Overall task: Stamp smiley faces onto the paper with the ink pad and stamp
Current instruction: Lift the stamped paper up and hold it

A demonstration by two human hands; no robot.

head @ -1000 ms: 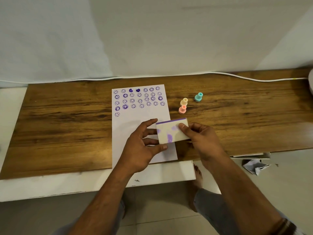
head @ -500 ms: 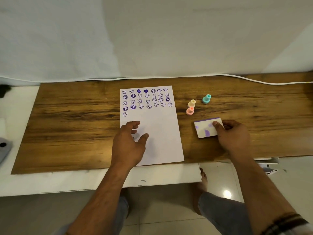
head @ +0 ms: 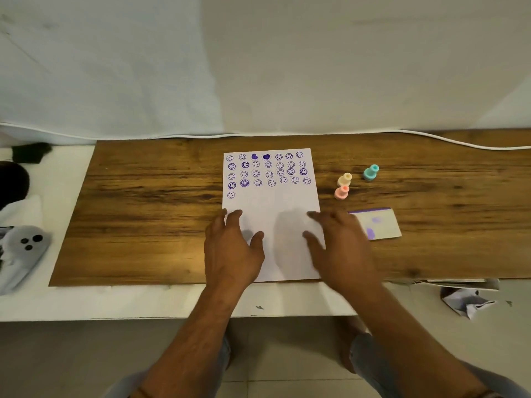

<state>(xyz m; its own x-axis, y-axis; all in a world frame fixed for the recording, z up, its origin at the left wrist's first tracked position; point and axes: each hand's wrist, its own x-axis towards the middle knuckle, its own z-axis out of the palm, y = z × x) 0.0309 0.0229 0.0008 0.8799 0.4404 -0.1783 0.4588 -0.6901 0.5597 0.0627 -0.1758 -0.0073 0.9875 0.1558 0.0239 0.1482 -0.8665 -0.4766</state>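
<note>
A white paper [head: 273,202] lies on the wooden board [head: 143,214], its upper part filled with several rows of purple smiley prints and two hearts. My left hand [head: 232,248] rests spread on the paper's lower left edge. My right hand [head: 342,248] lies spread over the paper's lower right edge, holding nothing. Just right of it sits the white ink pad box [head: 382,224] with purple smudges. Three small stamps stand further back: cream [head: 344,179], pink [head: 342,192] and teal [head: 371,172].
A white cable [head: 459,142] runs along the board's back edge below the white wall cloth. A grey ghost-like soft object [head: 24,248] and dark items lie at the left. Crumpled paper [head: 468,300] lies on the floor at the right.
My right hand carried the ink pad box off the paper to the right, set it on the board and let go, then came back to the paper's right edge. My left hand stayed on the paper.
</note>
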